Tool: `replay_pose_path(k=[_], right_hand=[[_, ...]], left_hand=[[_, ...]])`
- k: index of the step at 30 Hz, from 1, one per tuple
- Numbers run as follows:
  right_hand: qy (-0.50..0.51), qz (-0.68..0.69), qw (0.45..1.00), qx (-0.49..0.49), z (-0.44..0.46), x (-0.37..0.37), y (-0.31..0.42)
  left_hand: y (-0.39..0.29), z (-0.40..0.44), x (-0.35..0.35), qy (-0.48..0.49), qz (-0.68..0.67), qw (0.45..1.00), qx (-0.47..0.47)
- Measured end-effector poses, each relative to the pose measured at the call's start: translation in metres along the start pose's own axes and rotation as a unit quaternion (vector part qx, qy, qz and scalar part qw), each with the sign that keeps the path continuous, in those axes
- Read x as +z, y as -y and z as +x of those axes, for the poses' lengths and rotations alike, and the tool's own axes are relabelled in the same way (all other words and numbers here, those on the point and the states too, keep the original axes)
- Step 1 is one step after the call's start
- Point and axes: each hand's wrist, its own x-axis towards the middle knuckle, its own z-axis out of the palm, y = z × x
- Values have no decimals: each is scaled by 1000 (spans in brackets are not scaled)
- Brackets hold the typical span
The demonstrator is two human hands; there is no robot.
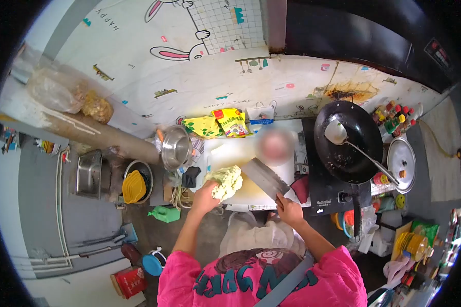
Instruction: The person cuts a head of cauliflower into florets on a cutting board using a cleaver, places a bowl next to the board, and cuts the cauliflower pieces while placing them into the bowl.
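In my left hand [206,198] is a pale green-white cauliflower [228,182], held at the front left of the cutting board [230,153]. My right hand [289,209] grips the handle of a wide cleaver [265,177]. Its blade slants up and left over the board, apart from the cauliflower. Behind the blade, a round reddish thing [275,147] is blurred. A dark red item [300,189] lies right of the cleaver.
Right of the board, a black wok [338,162] with a ladle [336,132] sits on the stove [322,197]. A metal bowl [176,148] stands at the left, yellow packets [232,123] behind. A lid [401,166] and bottles [394,122] are far right.
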Motion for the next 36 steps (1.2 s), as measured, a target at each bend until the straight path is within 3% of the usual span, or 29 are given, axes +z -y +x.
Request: replay_pose_path(k=[12, 16, 17, 19, 20, 22, 25, 29, 32, 33, 36], right_hand=[[0, -48, 991, 127, 25, 65, 15], [-94, -98, 973, 187, 54, 71, 25], [-143, -51, 960, 237, 68, 75, 25], [-222, 203, 905, 301, 107, 101, -9], [-216, 322, 848, 361, 123, 90, -7], [-190, 538, 683, 455, 153, 50, 22], [-96, 677, 613, 396, 169, 21, 33], [-162, 630, 638, 412, 184, 92, -19], [-157, 604, 658, 421, 169, 18, 33], [-175, 592, 642, 455, 174, 52, 6], [-173, 566, 659, 464, 180, 61, 2]], left_hand=[[37, 65, -10, 61, 30, 992, 106], [39, 74, -4, 75, 41, 989, 125], [37, 76, -3, 81, 48, 988, 126], [32, 78, 2, 93, 65, 986, 125], [29, 77, 6, 81, 65, 985, 135], [27, 77, 17, 57, 66, 984, 157], [25, 73, 28, 81, 111, 979, 153], [22, 64, 33, 119, 166, 965, 167], [21, 58, 36, 118, 193, 957, 181], [18, 55, 35, 116, 199, 955, 185], [17, 54, 38, 112, 212, 953, 187]])
